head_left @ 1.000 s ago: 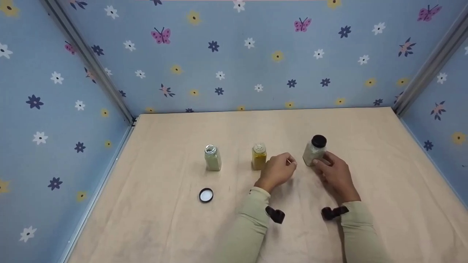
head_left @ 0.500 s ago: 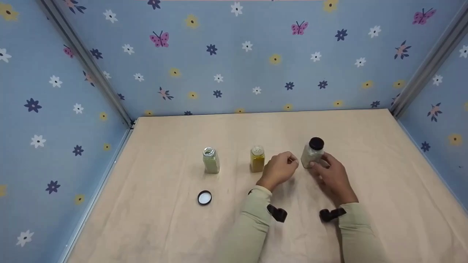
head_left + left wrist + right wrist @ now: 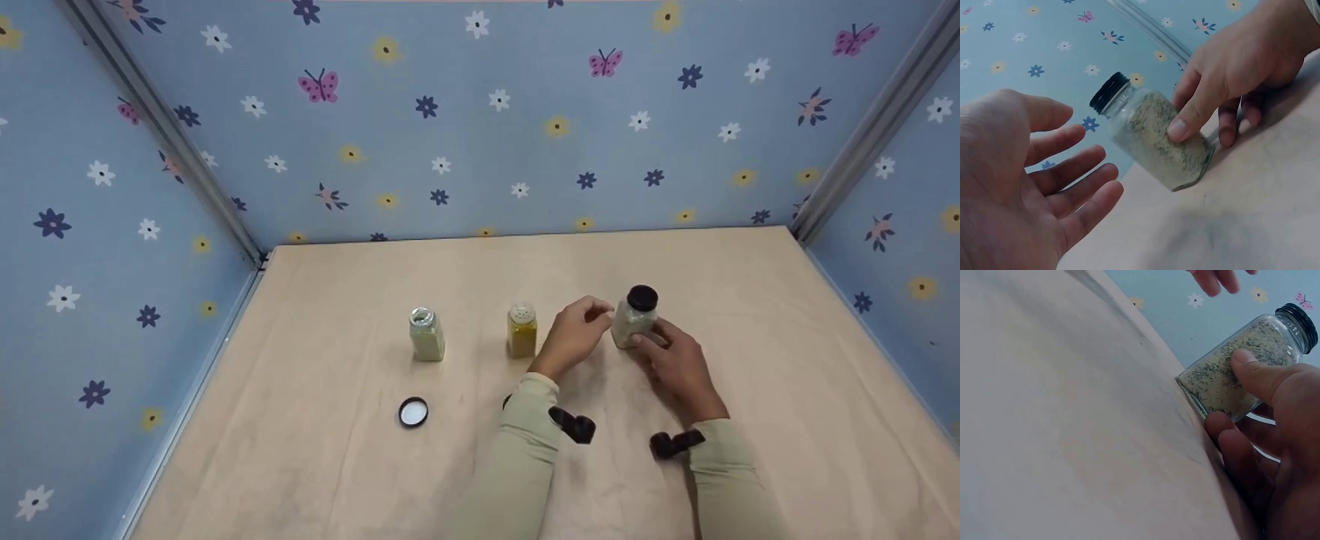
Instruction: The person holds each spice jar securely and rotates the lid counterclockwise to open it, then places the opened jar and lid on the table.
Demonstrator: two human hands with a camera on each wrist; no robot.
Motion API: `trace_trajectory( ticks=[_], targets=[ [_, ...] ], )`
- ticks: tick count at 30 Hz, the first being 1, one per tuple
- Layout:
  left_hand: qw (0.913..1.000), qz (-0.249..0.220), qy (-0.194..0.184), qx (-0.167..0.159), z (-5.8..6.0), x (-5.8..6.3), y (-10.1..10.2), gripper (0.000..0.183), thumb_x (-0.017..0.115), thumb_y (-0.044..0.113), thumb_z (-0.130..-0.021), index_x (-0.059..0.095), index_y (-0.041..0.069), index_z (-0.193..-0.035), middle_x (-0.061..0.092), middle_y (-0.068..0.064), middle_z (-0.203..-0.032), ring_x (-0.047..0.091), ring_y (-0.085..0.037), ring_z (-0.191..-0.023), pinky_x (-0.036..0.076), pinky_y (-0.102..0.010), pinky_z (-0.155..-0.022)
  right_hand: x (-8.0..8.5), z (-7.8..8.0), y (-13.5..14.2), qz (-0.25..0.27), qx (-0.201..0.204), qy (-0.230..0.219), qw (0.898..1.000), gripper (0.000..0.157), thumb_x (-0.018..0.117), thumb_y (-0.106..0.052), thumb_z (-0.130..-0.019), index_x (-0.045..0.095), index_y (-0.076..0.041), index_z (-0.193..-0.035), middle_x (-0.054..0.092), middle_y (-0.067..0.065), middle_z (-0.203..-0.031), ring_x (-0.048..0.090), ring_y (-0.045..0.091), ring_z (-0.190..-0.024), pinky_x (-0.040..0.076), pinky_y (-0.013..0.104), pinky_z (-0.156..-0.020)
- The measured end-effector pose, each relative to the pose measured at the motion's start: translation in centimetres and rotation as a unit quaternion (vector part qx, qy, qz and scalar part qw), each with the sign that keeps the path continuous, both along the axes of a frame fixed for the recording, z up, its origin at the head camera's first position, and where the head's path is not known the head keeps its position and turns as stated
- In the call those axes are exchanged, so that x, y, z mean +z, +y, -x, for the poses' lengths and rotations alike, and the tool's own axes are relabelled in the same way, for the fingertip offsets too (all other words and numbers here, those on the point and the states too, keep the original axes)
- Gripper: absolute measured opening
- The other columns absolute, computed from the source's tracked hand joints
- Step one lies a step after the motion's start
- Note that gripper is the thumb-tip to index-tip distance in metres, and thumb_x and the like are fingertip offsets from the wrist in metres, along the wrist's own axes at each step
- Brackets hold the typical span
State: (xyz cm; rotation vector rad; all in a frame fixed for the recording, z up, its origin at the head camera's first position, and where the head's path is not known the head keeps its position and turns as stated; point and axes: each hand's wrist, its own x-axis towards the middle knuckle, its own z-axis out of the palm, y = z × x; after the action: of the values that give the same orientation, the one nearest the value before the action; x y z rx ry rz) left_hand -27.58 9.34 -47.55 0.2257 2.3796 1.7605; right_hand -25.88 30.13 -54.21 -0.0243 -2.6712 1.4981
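Note:
My right hand [image 3: 679, 367] grips the lower part of a glass spice jar [image 3: 1157, 135] with a black screw cap [image 3: 643, 298]. Speckled green-and-tan seasoning fills most of it, and in the right wrist view the thumb presses its side. Just left of the jar is my left hand [image 3: 574, 337], holding nothing; its fingers [image 3: 1072, 169] are loosely spread and point at the jar without touching it. Beside the left hand stands a shaker jar [image 3: 522, 334] of yellow spice with a perforated top. Farther left, an uncapped jar [image 3: 427, 337] of pale green powder stands upright.
A black lid [image 3: 413, 412] lies with its white inside up, in front of the uncapped jar. Beige cloth [image 3: 315, 450] covers the table. Blue flowered panels [image 3: 480, 135] with metal corner posts rise at the back and both sides.
My left hand has risen slightly and its fingers have loosened towards the capped jar. My right hand keeps its hold on that jar. The head view has shifted a little.

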Motion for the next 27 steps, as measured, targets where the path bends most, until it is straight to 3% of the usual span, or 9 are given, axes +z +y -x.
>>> trace_trajectory(
  ticks=[7,10,15,19,27],
  targets=[
    [0.9953,-0.087,-0.007,0.042,0.5,-0.5,2.1,0.012,0.063,0.023,-0.099,0.071,0.018,-0.106,0.065,0.011,-0.098,0.060,-0.006,-0.091,0.052,-0.028,-0.081,0.1,0.2,0.3,-0.012,-0.005,-0.001,1.000,0.071,0.064,-0.054,-0.093,0.050,-0.013,-0.149,0.052,0.014,-0.146,0.044,0.034,-0.137,0.037,0.055,-0.109],
    [0.9928,-0.110,-0.007,0.048,0.8,-0.6,2.5,0.014,0.063,0.021,-0.099,0.071,0.016,-0.109,0.066,0.010,-0.101,0.060,-0.006,-0.095,0.053,-0.028,-0.081,0.0,0.2,0.2,-0.016,-0.003,-0.001,1.000,0.071,0.064,-0.055,-0.094,0.050,-0.013,-0.149,0.052,0.014,-0.146,0.045,0.034,-0.137,0.039,0.055,-0.107],
    [0.9932,-0.112,0.011,0.030,1.0,-0.6,2.6,0.023,0.062,0.023,-0.100,0.069,0.014,-0.120,0.065,0.007,-0.118,0.058,-0.013,-0.117,0.049,-0.032,-0.096,-0.3,0.1,-0.1,-0.016,0.004,0.003,1.000,0.067,0.062,-0.052,-0.095,0.050,-0.013,-0.149,0.054,0.015,-0.143,0.051,0.033,-0.131,0.046,0.052,-0.099],
    [0.9940,-0.108,0.019,0.000,1.2,-0.8,2.6,0.030,0.064,0.028,-0.098,0.066,0.018,-0.126,0.061,0.008,-0.130,0.050,-0.020,-0.132,0.043,-0.036,-0.105,-0.3,-0.1,-0.1,-0.017,0.003,0.002,1.000,0.066,0.062,-0.051,-0.096,0.050,-0.014,-0.149,0.055,0.014,-0.143,0.051,0.032,-0.131,0.046,0.052,-0.100],
    [0.9946,-0.097,0.017,-0.032,1.6,-1.3,3.0,0.036,0.067,0.028,-0.097,0.063,0.027,-0.133,0.059,0.014,-0.133,0.049,-0.014,-0.132,0.040,-0.034,-0.108,-0.3,0.2,0.3,-0.036,0.005,0.004,0.999,0.065,0.058,-0.055,-0.096,0.051,-0.016,-0.149,0.055,0.013,-0.143,0.046,0.032,-0.136,0.039,0.055,-0.107]
  ],
)
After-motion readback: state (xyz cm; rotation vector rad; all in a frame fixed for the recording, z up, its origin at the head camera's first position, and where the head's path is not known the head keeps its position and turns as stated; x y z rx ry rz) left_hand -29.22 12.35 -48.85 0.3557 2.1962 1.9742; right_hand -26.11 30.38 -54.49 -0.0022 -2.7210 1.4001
